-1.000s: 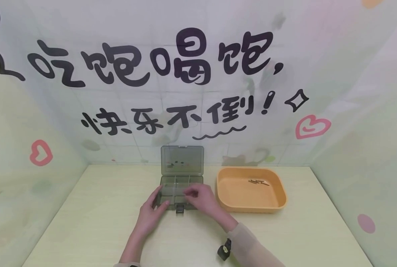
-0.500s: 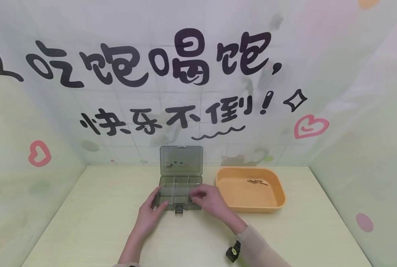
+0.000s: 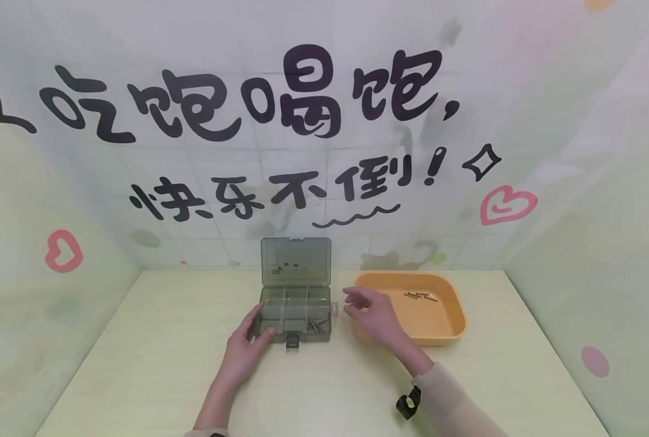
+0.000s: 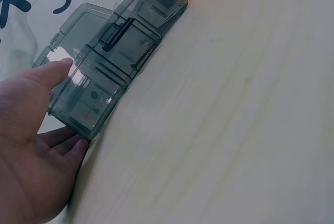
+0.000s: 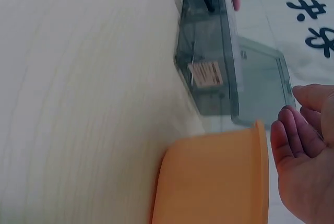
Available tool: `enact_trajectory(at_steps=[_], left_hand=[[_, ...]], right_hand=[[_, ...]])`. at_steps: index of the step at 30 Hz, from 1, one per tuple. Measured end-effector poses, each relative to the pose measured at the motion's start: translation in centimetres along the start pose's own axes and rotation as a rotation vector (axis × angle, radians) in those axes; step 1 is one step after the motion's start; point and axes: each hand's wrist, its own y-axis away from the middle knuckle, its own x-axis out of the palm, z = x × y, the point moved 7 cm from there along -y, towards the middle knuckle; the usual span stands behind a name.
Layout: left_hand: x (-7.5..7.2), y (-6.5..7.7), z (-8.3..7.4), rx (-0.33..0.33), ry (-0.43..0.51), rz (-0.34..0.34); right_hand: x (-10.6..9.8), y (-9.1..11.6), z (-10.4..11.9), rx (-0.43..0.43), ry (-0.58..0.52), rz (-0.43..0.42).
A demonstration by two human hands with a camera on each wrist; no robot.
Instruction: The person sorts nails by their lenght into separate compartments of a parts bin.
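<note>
A translucent grey compartment box (image 3: pixel 270 326) stands with its lid (image 3: pixel 296 261) raised against the back wall. My left hand (image 3: pixel 245 349) holds its left end, thumb over the front rim and fingers at the side, as the left wrist view also shows. Several dark screws (image 3: pixel 316 326) lie in the front right compartment. My right hand (image 3: pixel 376 315) hovers over the left rim of an orange tray (image 3: pixel 412 321), fingers loosely bent and nothing between them. Several more screws (image 3: pixel 420 296) lie at the back of that tray.
Both the box and the tray stand on a pale wooden table (image 3: pixel 302 388), close to the back wall (image 3: pixel 221 243) with its black lettering. A paper label (image 5: pixel 206 73) shows on the box in the right wrist view. Side walls enclose the table left and right.
My right hand has let go of screws in the front right compartment and moved right, from over the box to the tray's left rim. My left hand has stayed on the box.
</note>
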Motion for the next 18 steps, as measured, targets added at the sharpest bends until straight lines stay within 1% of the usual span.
enact_trajectory(at_steps=[1,3,7,9,11,15,18], left_hand=[[0.0,0.0,0.0,0.003,0.0,-0.001],[0.0,-0.1,0.1,0.004,0.002,-0.003],[0.0,-0.1,0.2,0.01,0.006,-0.003],[0.0,-0.1,0.1,0.01,0.01,-0.001],[0.0,0.0,0.1,0.009,0.014,0.002],[0.0,0.1,0.0,0.005,0.023,0.005],[0.0,0.0,-0.1,0.005,0.031,0.008]], right_hand=[[-0.5,0.0,-0.4,0.011,0.009,-0.019],[-1.5,0.2,-1.1,0.005,0.022,-0.051],[-3.2,0.4,-2.8,0.073,0.058,-0.078],[-3.9,0.4,-3.6,0.111,0.061,-0.075],[-4.5,0.5,-4.3,0.129,0.06,-0.07],[-5.8,0.3,-5.4,0.132,0.069,-0.063],[-6.7,0.0,-6.3,0.132,0.109,-0.06]])
